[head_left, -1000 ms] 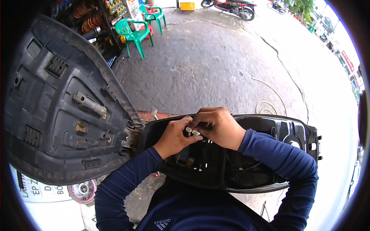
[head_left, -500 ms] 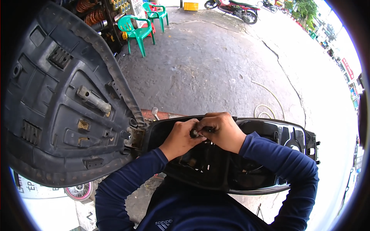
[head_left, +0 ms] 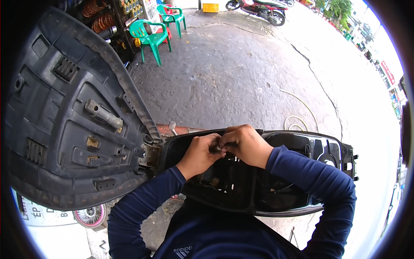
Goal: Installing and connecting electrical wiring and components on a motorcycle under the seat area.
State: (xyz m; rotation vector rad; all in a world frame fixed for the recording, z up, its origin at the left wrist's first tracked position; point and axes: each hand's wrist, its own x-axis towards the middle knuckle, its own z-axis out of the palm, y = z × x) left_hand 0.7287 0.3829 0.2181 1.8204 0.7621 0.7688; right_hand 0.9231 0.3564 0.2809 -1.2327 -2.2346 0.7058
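My left hand (head_left: 202,153) and my right hand (head_left: 246,146) meet above the black under-seat compartment (head_left: 224,196) of a motor scooter. The fingers of both are closed around one small dark part, mostly hidden between the fingertips, so its kind does not show. A little greyish spot shows at the pinch. To the left, the scooter's seat (head_left: 64,116) is swung up on its hinge (head_left: 151,155), its ribbed black underside facing me. Right of my hands lies the glossy black rear section (head_left: 297,142) of the compartment.
Beyond the scooter a thin hose (head_left: 297,118) coils on the grey pavement (head_left: 211,77). Green plastic chairs (head_left: 151,39) stand by shop shelves at the upper left. A yellow crate (head_left: 210,7) and a parked red motorbike (head_left: 261,11) are at the far side. A pink-rimmed wheel (head_left: 91,216) shows lower left.
My right fingers have drawn in and bent further over the small part, which is now more hidden. Both hands stay at nearly the same spot, and the view has shifted slightly.
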